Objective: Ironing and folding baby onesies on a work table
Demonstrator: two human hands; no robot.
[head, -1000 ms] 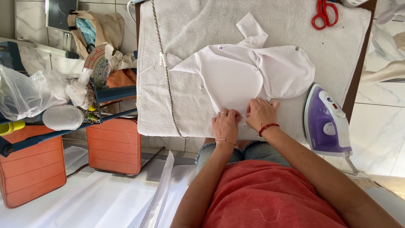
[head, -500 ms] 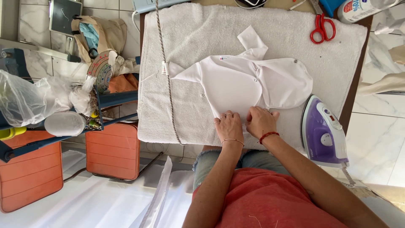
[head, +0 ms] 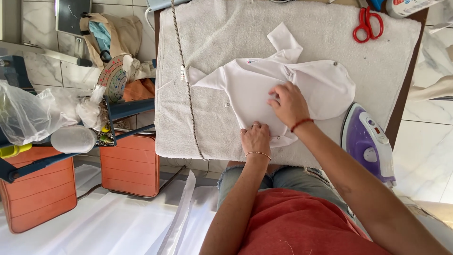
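Since half a second ago, my right hand [head: 289,105] has slid up from the near hem toward the middle of the small white garment [head: 264,92], while my left hand [head: 256,139] stays where it was at the lower edge. Both lie flat, fingers spread a little, palms down; neither has closed around anything, they only press the cloth.

Nearest me, at the centre bottom of the frame, my left palm pins the hem just above my lap. Slightly higher and right, my right palm rests on the chest of the garment, which lies spread in the centre of the frame on the pale towel [head: 212,38] covering the table.

I judge the cloth very light, thin and limp: it will wrinkle and drag under a sliding palm unless one edge is pinned. Pinching it at a hem, sleeve end or the seam with snaps looks best, since those doubled parts give something firmer.

Right of my forearm, the purple and white iron [head: 367,141] stands at the towel's lower right edge, close by. A braided cord [head: 184,71] runs down the towel's left side. Farthest, at upper right, lie the red scissors [head: 367,22].
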